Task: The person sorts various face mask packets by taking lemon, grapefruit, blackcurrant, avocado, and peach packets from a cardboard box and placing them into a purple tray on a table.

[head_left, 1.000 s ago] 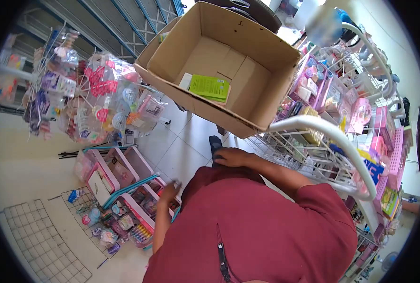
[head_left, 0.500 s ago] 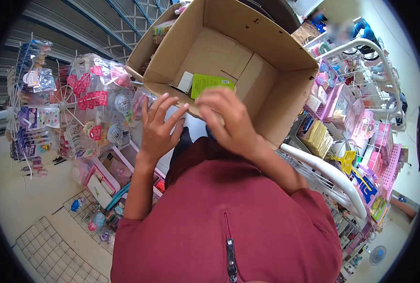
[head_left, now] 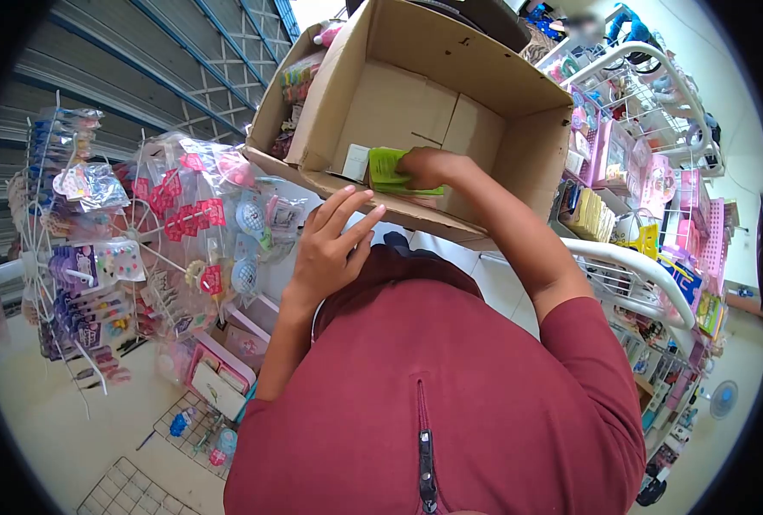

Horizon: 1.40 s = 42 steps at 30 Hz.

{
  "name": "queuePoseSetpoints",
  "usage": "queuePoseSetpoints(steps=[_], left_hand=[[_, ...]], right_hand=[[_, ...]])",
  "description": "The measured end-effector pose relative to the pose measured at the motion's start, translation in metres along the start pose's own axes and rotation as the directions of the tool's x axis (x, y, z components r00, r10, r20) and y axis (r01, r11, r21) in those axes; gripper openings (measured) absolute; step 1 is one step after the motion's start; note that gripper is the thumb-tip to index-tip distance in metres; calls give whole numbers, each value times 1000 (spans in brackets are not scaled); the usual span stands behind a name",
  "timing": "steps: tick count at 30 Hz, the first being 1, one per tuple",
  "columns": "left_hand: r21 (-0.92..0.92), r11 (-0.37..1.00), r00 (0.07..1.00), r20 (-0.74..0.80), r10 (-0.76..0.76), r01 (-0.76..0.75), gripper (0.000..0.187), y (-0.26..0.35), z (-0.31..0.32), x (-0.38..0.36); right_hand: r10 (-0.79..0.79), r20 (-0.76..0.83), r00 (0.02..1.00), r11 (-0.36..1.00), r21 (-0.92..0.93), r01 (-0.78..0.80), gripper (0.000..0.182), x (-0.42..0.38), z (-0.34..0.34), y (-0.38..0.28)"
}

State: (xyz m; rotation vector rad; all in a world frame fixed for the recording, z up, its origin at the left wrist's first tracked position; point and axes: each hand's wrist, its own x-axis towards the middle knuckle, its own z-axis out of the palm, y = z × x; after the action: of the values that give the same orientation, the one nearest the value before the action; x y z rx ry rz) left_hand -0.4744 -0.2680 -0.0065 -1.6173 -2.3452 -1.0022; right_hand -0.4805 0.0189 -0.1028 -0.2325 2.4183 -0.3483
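An open cardboard box (head_left: pixel 501 129) stands in front of me at chest height. Inside it lie green flat packets (head_left: pixel 385 165) and a small white box (head_left: pixel 355 161). My right hand (head_left: pixel 426 166) is inside the cardboard box, its fingers closed around the green packets. My left hand (head_left: pixel 334 242) hovers just below the box's near rim with its fingers spread, holding nothing. My dark red shirt (head_left: pixel 450 403) fills the lower part of the view.
A rotating rack (head_left: pixel 184 223) of packaged trinkets stands to the left. On the right are white wire shelves (head_left: pixel 647 266) with pink and yellow goods. Pink boxed toys (head_left: pixel 218 378) and wire grids (head_left: pixel 124 493) lie on the floor at lower left.
My right hand has reached from the box's near rim into the box and closed on the green packets. My left hand stays raised near the rim. The view has shifted slightly.
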Motion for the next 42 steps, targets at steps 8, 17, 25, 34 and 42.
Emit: queuePoseSetpoints(steps=[8, 17, 25, 34, 42], left_hand=[[-321, 947, 999, -42, -5, -9, 32, -10, -10, 8], [-824, 535, 832, -159, -531, 185, 26, 20, -35, 30], [-768, 523, 697, -143, -703, 370, 30, -15, -60, -22], [-798, 487, 648, -166, -743, 354, 25, -13, -55, -34], [-851, 304, 762, 158, -629, 427, 33, -24, -53, -45]], right_hand=[[103, -335, 936, 981, 192, -39, 30, -69, -43, 4], [-365, -620, 695, 643, 372, 670, 21, -170, -135, -118], [31, -97, 995, 993, 119, -19, 56, -5, -23, 22], [97, 9, 995, 995, -16, -97, 39, -18, -6, -9], [208, -345, 915, 682, 722, 117, 26, -97, -79, -28]])
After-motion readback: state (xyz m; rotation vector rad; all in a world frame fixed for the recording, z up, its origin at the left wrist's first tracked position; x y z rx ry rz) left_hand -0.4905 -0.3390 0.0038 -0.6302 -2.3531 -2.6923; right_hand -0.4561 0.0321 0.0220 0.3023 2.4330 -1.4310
